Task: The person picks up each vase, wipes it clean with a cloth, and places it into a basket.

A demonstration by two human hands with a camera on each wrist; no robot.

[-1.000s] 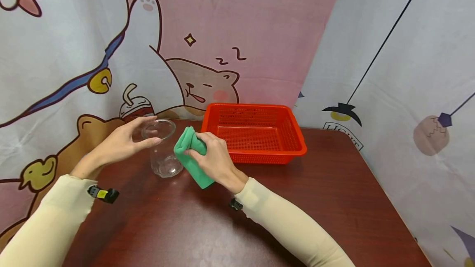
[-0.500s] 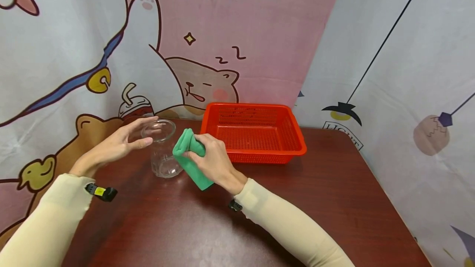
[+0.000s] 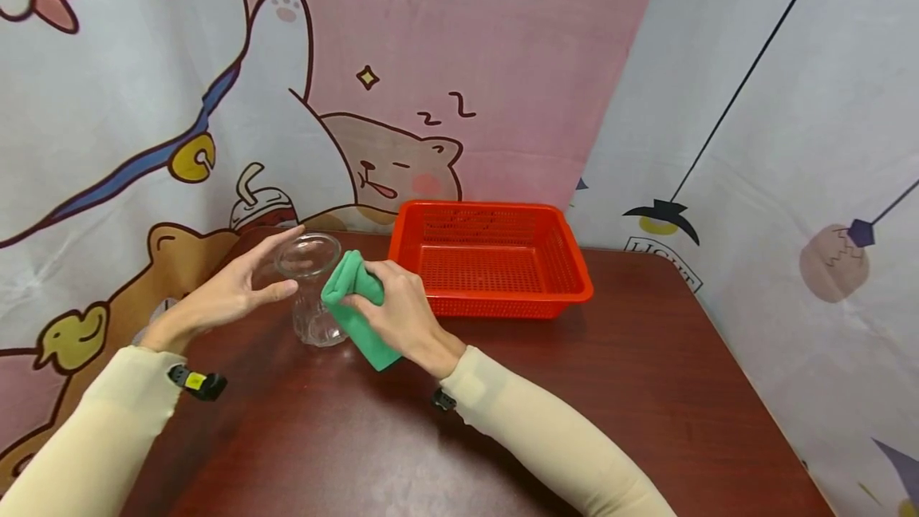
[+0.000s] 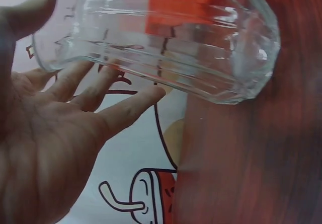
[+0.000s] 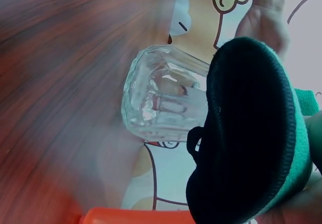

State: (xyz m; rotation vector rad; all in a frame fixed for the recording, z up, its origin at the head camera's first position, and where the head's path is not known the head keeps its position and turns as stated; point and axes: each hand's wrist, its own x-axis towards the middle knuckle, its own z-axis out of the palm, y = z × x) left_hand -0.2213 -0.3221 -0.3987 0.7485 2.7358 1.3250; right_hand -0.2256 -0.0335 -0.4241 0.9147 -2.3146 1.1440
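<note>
A clear glass vase (image 3: pixel 316 317) with a flared rim and faceted sides stands upright on the table. My left hand (image 3: pixel 222 290) is spread at the vase's left side near the rim, thumb apart from straight fingers. In the left wrist view the fingers lie beside or behind the glass (image 4: pixel 201 48); I cannot tell if they touch it. My right hand (image 3: pixel 405 313) pinches a folded green cloth (image 3: pixel 366 333), just right of the vase and partly covering it in the head view. The right wrist view shows the cloth's dark shaded end (image 5: pixel 246 128) before the glass.
A red perforated plastic basket (image 3: pixel 502 297) sits at the back of the table, right of the vase. The dark reddish wooden table (image 3: pixel 646 381) meets a cartoon-printed curtain (image 3: pixel 502 78) along its back and sides.
My right hand has moved a little left with the green cloth, closer to the vase. The left hand has shifted only slightly, and the vase stays in place.
</note>
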